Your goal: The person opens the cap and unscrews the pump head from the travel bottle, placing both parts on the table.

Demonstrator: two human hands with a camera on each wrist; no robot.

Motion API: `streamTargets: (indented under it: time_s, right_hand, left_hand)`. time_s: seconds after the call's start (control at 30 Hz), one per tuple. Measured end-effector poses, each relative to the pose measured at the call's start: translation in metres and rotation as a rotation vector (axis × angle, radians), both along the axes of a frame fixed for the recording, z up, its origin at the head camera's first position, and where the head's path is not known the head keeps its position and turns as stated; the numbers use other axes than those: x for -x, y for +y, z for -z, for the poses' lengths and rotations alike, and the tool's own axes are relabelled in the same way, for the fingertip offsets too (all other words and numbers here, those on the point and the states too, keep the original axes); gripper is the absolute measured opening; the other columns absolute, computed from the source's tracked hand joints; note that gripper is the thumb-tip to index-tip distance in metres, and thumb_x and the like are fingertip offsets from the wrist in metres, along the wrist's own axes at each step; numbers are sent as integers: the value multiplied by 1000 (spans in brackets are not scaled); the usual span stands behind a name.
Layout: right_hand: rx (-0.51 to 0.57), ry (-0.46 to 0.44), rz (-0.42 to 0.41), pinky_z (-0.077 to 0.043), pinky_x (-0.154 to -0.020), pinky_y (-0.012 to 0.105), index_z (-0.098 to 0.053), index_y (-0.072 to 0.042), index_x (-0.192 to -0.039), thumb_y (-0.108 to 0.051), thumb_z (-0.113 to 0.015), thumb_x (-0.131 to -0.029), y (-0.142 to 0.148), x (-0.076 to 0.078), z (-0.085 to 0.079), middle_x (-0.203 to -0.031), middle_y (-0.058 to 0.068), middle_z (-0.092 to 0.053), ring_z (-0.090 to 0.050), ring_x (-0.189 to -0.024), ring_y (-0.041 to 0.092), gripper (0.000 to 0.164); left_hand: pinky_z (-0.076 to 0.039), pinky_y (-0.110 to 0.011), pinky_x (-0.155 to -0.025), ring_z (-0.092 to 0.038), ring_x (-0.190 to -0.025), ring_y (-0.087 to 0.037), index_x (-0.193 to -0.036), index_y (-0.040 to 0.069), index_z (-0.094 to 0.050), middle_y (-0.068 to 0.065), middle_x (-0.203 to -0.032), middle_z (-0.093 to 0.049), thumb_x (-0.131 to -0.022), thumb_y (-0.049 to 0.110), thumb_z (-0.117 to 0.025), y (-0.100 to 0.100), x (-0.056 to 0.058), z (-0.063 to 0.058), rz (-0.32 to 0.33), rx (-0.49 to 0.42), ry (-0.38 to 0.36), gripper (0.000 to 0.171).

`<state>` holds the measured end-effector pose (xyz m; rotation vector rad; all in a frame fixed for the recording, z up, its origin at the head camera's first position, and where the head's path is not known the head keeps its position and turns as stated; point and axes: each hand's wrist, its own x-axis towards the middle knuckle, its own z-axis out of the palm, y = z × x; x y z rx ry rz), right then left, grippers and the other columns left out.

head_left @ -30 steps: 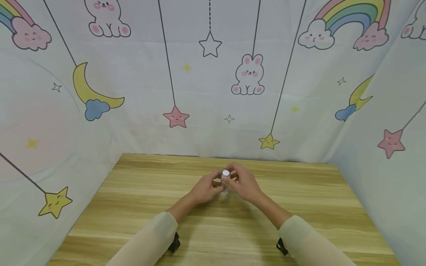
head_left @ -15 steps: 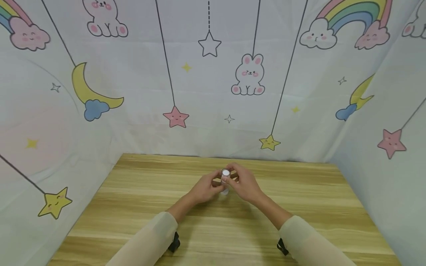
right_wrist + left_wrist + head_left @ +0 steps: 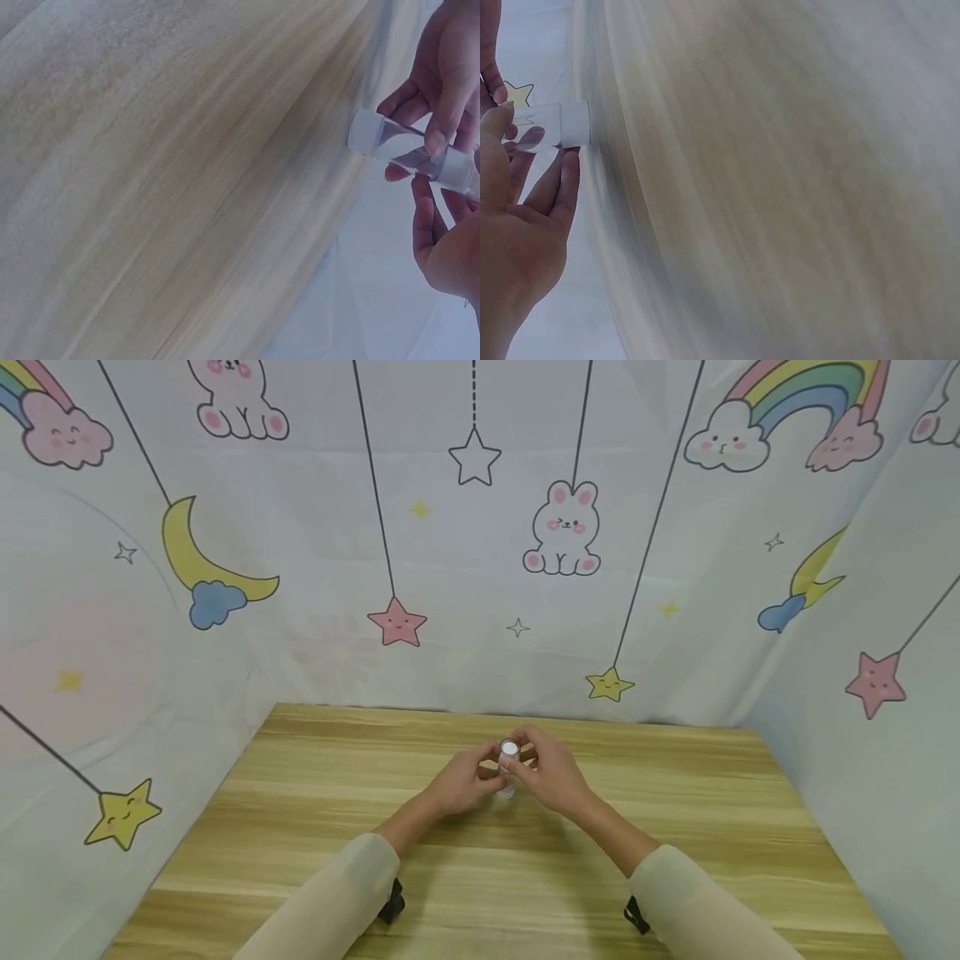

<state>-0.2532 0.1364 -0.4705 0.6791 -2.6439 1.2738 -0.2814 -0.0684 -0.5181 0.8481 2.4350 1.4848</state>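
Observation:
A small clear bottle stands upright near the far side of the table, its round white top facing the head camera. My left hand grips its lower part from the left, thumb and fingers around the clear wall. From the right, my right hand pinches it close to the top. The right wrist view shows the white base end right at the tabletop, with the left thumb lying along the clear side. In the left wrist view, fingers reach the white base. Part of the bottle is hidden by fingers.
The wood-grain table spreads out under both forearms. Behind it and at both sides hangs a white cloth printed with stars, rabbits and moons. Black straps show at the sleeves.
Both hands keep their hold on the bottle in the same place. Only the head view has shifted very slightly.

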Motion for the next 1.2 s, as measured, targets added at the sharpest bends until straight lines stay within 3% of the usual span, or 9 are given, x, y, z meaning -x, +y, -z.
streamTargets:
  time_s: [0.5, 0.87, 1.2]
  right_hand:
    - [-28, 36, -84, -61, -88, 55, -63, -6, -122, -16, -74, -103, 2, 2, -5, -116, 10, -70, -73, -101, 32, 25]
    - [-52, 70, -59, -61, -85, 51, -65, -7, -123, -18, -75, -102, 0, 1, -3, -113, 8, -72, -72, -99, 29, 26]
    - [-66, -4, -82, -63, -84, 42, -63, -12, -126, -19, -73, -104, 5, 4, -4, -120, 5, -70, -75, -101, 27, 25]
  left_hand:
    - [-59, -33, -97, -70, -121, -32, -149, 15, -55, -7, -137, -64, -105, 19, -71, 0, -1, 0, 15, -19, -31, 47]
    - [-60, -32, -96, -70, -121, -32, -145, 12, -57, -9, -134, -65, -103, 12, -72, 1, 1, -1, 14, -9, -27, 45]
    - [-60, -29, -94, -72, -116, -28, -140, 13, -60, -7, -133, -66, -102, 11, -74, 2, 3, -1, 19, 14, -3, 41]
